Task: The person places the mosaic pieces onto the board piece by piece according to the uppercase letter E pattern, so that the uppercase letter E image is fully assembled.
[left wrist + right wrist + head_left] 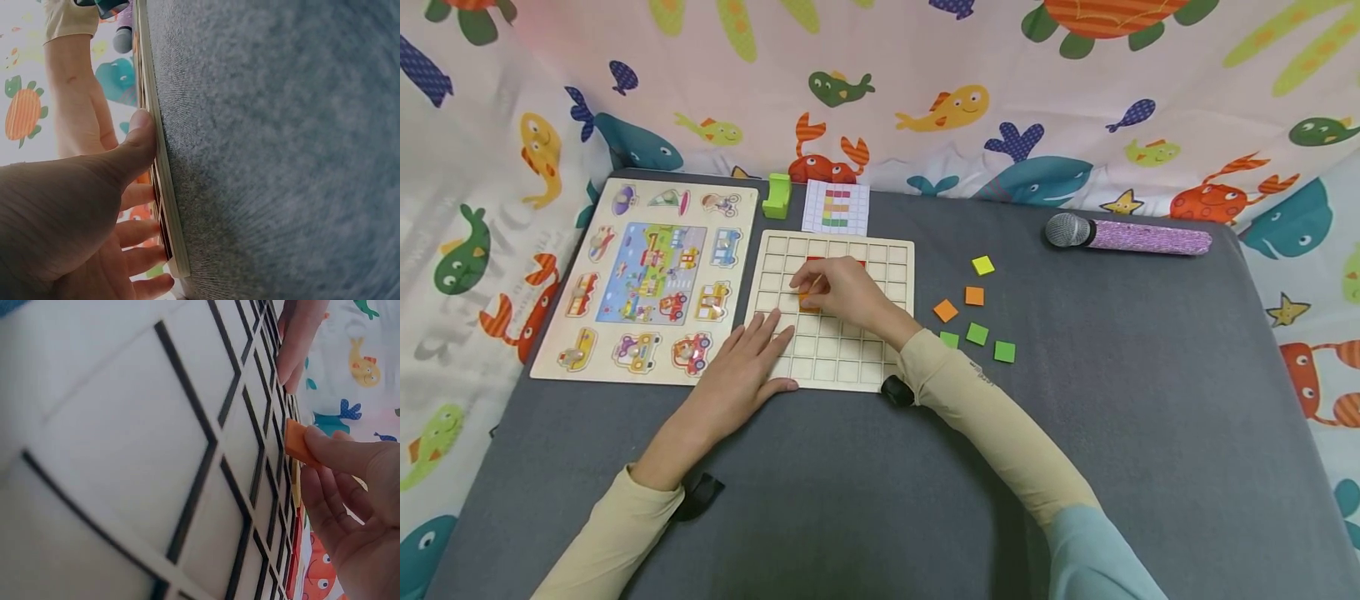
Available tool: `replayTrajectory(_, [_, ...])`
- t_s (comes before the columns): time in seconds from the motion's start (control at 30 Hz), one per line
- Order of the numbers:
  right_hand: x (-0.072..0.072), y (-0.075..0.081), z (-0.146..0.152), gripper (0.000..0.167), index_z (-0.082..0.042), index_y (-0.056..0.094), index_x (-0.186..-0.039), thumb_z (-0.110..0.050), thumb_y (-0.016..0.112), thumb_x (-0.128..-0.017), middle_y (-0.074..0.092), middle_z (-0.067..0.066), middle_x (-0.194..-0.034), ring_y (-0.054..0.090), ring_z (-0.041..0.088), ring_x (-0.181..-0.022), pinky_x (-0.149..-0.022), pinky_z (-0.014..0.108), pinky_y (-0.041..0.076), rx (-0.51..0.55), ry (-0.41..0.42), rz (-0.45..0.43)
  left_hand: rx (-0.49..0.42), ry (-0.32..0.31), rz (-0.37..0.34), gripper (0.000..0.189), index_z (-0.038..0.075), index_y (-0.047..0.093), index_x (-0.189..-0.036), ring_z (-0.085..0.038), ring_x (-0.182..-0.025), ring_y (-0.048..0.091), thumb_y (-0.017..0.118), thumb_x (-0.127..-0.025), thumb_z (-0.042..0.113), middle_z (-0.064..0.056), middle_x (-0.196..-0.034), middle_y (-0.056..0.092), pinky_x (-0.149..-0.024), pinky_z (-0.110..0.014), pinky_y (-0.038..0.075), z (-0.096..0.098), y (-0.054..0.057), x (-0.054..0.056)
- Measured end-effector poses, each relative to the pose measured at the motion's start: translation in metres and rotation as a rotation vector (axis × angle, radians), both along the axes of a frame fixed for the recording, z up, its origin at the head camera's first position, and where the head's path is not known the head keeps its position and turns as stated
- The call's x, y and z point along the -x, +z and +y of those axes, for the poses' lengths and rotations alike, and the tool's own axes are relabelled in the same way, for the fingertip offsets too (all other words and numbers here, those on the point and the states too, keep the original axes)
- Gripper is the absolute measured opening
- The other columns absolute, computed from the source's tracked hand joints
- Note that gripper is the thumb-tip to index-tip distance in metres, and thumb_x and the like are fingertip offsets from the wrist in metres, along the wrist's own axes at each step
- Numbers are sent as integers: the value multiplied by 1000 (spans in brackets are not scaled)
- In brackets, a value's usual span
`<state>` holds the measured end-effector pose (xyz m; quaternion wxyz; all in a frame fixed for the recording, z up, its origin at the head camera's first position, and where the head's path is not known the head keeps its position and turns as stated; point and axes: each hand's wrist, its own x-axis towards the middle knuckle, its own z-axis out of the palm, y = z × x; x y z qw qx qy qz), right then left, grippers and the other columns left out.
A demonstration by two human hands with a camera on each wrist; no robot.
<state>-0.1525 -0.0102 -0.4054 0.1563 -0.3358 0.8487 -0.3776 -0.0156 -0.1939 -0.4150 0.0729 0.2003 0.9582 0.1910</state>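
Observation:
My right hand (853, 293) is over the middle of a pale wooden grid board (835, 371), pinching an orange square tile (298, 442) between thumb and fingers. In the right wrist view the tile is tilted, its edge close over the grid. Beyond it a red strip (292, 550) and a bit of yellow show on the board; the hand hides much of them in the head view. My left hand (739, 371) rests at the board's near left corner, fingers extended over its edge. In the left wrist view its thumb lies along the board's side.
Right of the board lie loose tiles: a yellow tile (982, 266), two orange ones and three green ones. A pattern card (837, 208) and a green toy chair (777, 196) stand behind it. A picture puzzle (651, 192) is at left, a microphone (1138, 237) at far right.

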Motion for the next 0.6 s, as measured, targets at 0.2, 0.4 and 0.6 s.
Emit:
replayTrajectory(0.2, [1,1,0,19,-5,71,-107,-8,74,-88,69,2,-92,61,11,-85,-77,19,48,-15,-15,-12,-1,4,3,71,-1,40,-148,-42,-146,17,67,-92,35,-24,-158,23,-116,-57,17,1,1,0])
replayTrajectory(0.4, [1,-1,0,15,-8,71,-103,-10,73,-89,68,1,-91,61,10,-83,-76,19,48,-49,-11,-3,4,2,8,71,-1,41,-147,-42,-146,17,67,-92,36,-24,-158,24,-116,-57,17,2,0,0])
replayTrajectory(0.6, [0,-1,1,16,-8,71,-106,-10,72,-90,69,1,-93,62,10,-86,-79,20,49,-77,22,39,10,1,2,71,-1,41,-147,-42,-146,17,66,-93,36,-24,-158,23,-116,-57,17,1,-2,-1])
